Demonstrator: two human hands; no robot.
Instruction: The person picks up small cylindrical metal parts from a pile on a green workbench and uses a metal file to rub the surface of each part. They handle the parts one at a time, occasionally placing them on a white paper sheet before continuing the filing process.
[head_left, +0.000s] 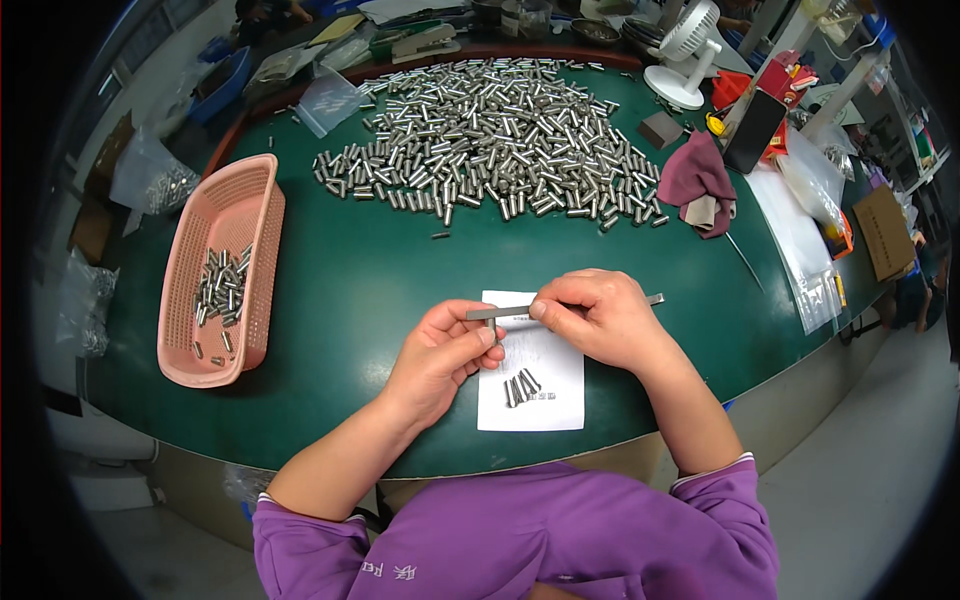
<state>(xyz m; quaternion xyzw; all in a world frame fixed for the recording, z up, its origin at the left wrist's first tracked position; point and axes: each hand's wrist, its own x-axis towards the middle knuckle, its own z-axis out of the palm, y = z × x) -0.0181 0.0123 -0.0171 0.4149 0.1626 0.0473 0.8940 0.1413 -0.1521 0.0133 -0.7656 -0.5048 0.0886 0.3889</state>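
In my right hand [600, 315] is a slim flat grey bar that looks like a file [498, 313], pinched between thumb and fingers. Its tip reaches left over my left hand [445, 355], and its other end shows past my right knuckles. My left thumb and fingers close on a small metal pin [491, 328], held upright just under the bar; whether the two touch I cannot tell. Below both hands lies a white paper sheet [500, 415] with a few loose metal pins [521, 387] on it.
Across the green table [350, 270] spreads a large pile of metal pins [510, 140]. A pink basket [270, 230] with several pins stands at left. To the right lie a maroon cloth [695, 175], a phone [755, 130] and plastic bags [810, 265]; a white fan [685, 60] stands behind.
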